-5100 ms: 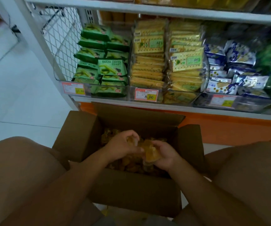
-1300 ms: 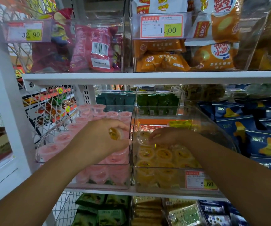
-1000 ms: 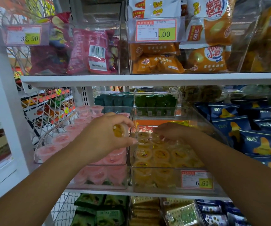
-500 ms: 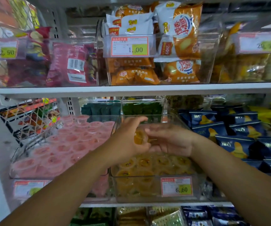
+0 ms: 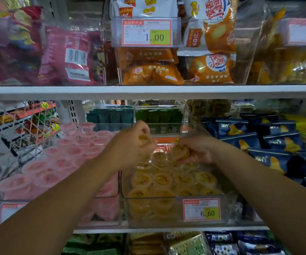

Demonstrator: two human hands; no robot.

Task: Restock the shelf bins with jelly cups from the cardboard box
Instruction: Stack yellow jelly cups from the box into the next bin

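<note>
Both forearms reach over the clear plastic bin [image 5: 166, 197] of yellow jelly cups [image 5: 160, 179]. The left hand [image 5: 130, 147] curls its fingers round one yellow cup [image 5: 144, 139]. The right hand [image 5: 194, 150] pinches another cup [image 5: 180, 152] above the far rows. The white shelf board [image 5: 148, 91] is close overhead, and pink jelly cups [image 5: 63, 162] sit to the left.

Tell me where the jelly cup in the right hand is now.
In the head view the jelly cup sits just right of centre, in the right hand, over the clear bin of yellow cups, left of the blue packets.
</note>
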